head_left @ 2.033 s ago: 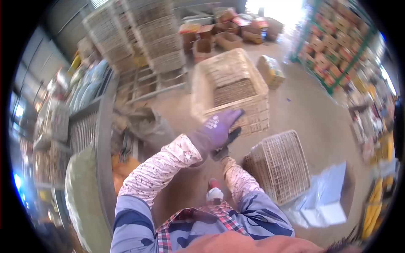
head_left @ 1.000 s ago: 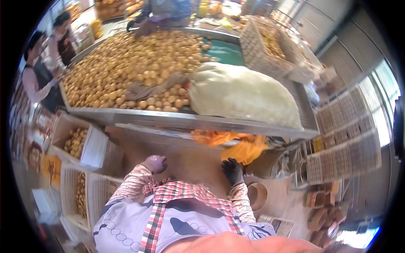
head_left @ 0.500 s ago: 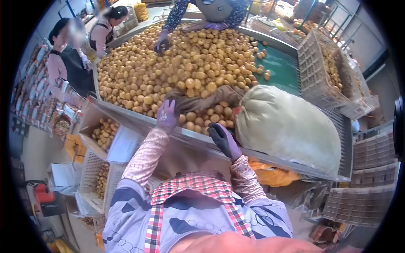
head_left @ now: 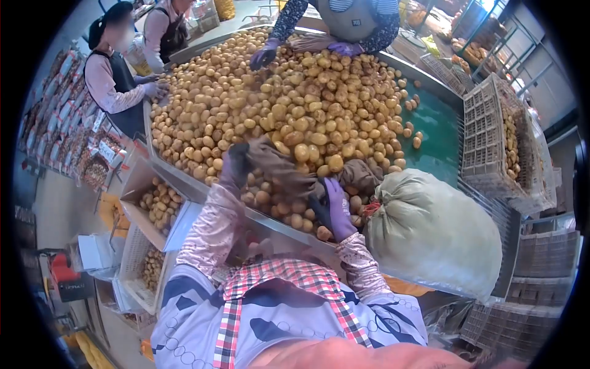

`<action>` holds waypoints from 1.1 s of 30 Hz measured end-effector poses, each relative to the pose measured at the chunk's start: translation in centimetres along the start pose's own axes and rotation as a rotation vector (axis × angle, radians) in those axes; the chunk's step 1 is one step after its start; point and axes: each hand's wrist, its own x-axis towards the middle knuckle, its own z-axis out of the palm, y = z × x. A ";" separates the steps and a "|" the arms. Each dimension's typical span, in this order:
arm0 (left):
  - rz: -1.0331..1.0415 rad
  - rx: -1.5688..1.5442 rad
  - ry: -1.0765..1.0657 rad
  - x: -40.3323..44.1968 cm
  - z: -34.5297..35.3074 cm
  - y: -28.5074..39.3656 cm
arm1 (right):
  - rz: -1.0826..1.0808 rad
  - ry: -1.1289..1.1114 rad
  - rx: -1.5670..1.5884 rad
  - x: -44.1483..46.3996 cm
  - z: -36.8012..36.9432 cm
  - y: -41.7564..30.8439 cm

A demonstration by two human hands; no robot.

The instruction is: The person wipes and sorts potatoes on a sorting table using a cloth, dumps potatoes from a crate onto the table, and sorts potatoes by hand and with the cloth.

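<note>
A heap of small potatoes (head_left: 270, 111) fills the metal sorting table (head_left: 458, 129) before me. Across its near side lies a crumpled brown cloth (head_left: 283, 169). My left hand (head_left: 235, 165), in a purple glove with a dark palm, is closed around the cloth's left end. In a matching glove, my right hand (head_left: 334, 206) is at the cloth's lower edge, its fingers curled against the fabric. More potatoes show below the cloth, between my hands. A full pale green sack (head_left: 436, 237), tied with red, lies just right of my right hand.
Opposite, a co-worker's gloved hand (head_left: 264, 55) reaches onto the heap. Two people stand at the left. Plastic crates (head_left: 491, 141) flank the table's right end. A cardboard box (head_left: 138, 190) and a white crate (head_left: 140, 270) with potatoes stand left of me.
My right hand has moved up from the table's edge onto the cloth. My left hand has closed on the cloth, which is now lifted and stretched. The view has shifted slightly.
</note>
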 end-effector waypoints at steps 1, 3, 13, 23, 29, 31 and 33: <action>0.046 -0.018 -0.130 0.7 -0.3 1.5 | -0.051 0.024 -0.058 0.4 1.0 1.1; 0.066 -0.129 -0.321 -0.2 2.1 6.4 | -0.042 0.066 -0.207 1.3 1.4 0.1; 0.546 0.071 -0.446 0.6 -3.0 18.8 | 0.153 0.238 -0.499 4.3 5.9 -5.5; 0.562 0.853 0.005 6.2 -9.1 18.8 | 0.322 0.008 -0.570 5.8 10.3 -5.0; 0.560 1.891 -0.255 3.1 -5.7 6.7 | 0.175 0.188 -0.460 7.0 9.6 -4.2; 0.708 1.889 -0.268 5.0 -7.4 3.4 | 0.138 0.195 -0.426 6.5 9.7 -3.8; 0.735 1.662 -0.380 6.5 -6.6 5.4 | 0.169 0.141 -0.298 7.1 7.6 -5.4</action>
